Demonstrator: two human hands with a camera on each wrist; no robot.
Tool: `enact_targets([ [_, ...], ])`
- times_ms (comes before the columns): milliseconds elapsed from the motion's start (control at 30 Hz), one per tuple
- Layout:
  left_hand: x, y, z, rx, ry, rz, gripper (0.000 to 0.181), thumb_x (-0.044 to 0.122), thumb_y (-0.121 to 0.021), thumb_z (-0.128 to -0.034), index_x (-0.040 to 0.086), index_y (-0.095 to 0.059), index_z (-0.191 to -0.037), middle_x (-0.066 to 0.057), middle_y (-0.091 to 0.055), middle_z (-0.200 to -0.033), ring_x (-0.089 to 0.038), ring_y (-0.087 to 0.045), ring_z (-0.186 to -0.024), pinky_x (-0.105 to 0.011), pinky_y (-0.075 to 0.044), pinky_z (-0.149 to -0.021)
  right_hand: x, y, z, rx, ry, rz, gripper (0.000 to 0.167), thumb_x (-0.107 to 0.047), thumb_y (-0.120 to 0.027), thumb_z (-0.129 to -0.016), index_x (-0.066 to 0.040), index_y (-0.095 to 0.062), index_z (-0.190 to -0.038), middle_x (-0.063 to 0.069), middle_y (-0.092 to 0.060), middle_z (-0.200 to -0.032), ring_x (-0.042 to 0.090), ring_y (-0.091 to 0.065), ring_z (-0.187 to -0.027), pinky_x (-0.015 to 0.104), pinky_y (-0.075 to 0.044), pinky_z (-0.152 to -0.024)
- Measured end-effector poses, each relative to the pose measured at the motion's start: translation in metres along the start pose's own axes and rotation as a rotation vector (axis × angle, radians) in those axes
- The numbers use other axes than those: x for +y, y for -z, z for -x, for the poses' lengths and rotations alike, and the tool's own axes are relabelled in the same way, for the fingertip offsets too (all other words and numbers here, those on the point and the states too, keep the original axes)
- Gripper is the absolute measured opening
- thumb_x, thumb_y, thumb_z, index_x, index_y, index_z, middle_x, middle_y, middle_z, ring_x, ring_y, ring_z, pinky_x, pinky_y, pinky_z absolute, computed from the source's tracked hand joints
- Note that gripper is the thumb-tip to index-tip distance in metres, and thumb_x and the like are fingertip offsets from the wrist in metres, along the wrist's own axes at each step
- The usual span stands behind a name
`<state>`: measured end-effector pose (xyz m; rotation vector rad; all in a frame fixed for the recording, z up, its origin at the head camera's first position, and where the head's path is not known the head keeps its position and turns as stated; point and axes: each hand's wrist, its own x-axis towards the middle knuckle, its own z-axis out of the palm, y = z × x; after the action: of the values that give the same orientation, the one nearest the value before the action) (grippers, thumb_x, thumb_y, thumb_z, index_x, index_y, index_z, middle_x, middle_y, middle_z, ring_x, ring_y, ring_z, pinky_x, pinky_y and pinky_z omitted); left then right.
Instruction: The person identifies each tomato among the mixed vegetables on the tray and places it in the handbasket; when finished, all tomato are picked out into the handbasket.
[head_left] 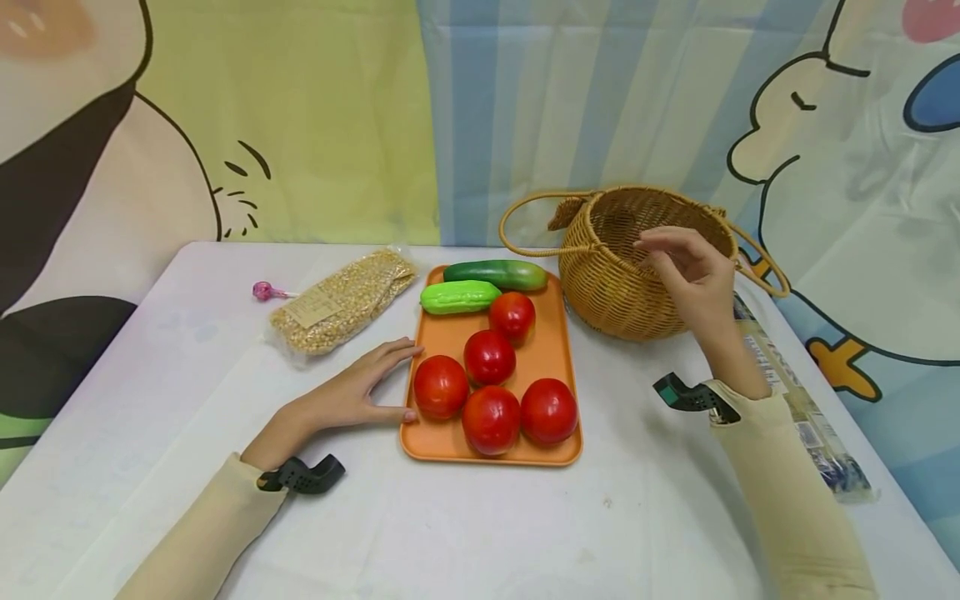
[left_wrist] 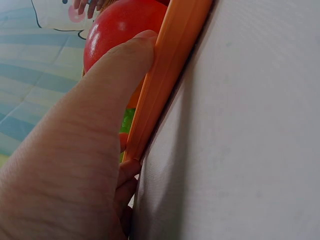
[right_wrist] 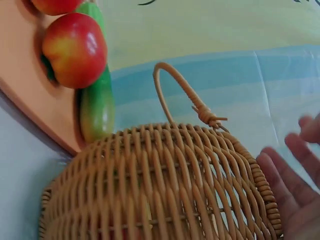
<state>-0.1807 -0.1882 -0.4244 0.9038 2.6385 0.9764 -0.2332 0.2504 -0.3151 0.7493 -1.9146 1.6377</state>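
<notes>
Left hand point(head_left: 351, 393), fingers wide, touches an orange tray point(head_left: 545, 346); right hand point(head_left: 701, 271), fingers loosely parted, hangs at a round woven basket point(head_left: 626, 298).

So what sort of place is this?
Probably an indoor play or filming setup: a large cartoon-printed backdrop behind a white table, which holds an orange rectangular tray of glossy red round produce.

clear labelled bag of yellow kernels point(head_left: 341, 300): slanted | pink-wrapped lollipop point(head_left: 264, 291): left, stick toward bag | flat plastic-wrapped packet point(head_left: 821, 433): right side, white table point(head_left: 600, 533) | cartoon-print backdrop point(head_left: 487, 125): behind
</notes>
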Motion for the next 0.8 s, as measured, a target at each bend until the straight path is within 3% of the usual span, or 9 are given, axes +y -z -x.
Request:
enact_targets([
  [133,0.0,-0.001,0.0,0.0,0.008,0.004,0.09,0.057,-0.074,-0.0785,0.026,-0.032,-0.152,-0.001,-0.023,-0.159,-0.028,-0.021,-0.147,-0.056,-0.022,-0.115,-0.003,-0.002,0.007,-0.106,0.032,-0.113,0.019,0.015,-0.052,-0.091,0.023,-0.059,-0.107,0.018,-0.064,-0.112,0.026,-0.064,-0.097,0.027,-0.055,-0.081],
  [333,0.001,0.0,-0.001,-0.001,0.006,0.008,0.091,0.055,-0.076,-0.078,0.024,-0.033,-0.152,-0.003,-0.024,-0.159,-0.029,-0.021,-0.147,-0.057,-0.022,-0.115,-0.008,-0.006,0.02,-0.181,0.023,-0.142,0.019,0.019,-0.051,-0.09,0.024,-0.057,-0.107,0.017,-0.064,-0.112,0.026,-0.064,-0.099,0.026,-0.055,-0.083],
  [567,0.0,0.0,-0.001,0.003,-0.003,-0.006,0.091,0.056,-0.075,-0.0781,0.024,-0.033,-0.152,-0.003,-0.025,-0.159,-0.028,-0.022,-0.147,-0.055,-0.023,-0.115,-0.009,-0.011,0.036,-0.345,-0.005,-0.089,0.018,0.019,-0.054,-0.089,0.021,-0.059,-0.106,0.014,-0.065,-0.111,0.02,-0.062,-0.104,0.023,-0.054,-0.086],
  [800,0.0,0.0,-0.002,0.007,-0.01,-0.013,0.091,0.056,-0.075,-0.0781,0.024,-0.034,-0.152,-0.004,-0.025,-0.159,-0.028,-0.022,-0.146,-0.055,-0.023,-0.116,-0.002,-0.018,0.054,-0.535,-0.015,-0.036,0.025,0.018,-0.058,-0.087,0.015,-0.059,-0.112,0.02,-0.063,-0.109,0.012,-0.063,-0.104,0.021,-0.054,-0.085],
])
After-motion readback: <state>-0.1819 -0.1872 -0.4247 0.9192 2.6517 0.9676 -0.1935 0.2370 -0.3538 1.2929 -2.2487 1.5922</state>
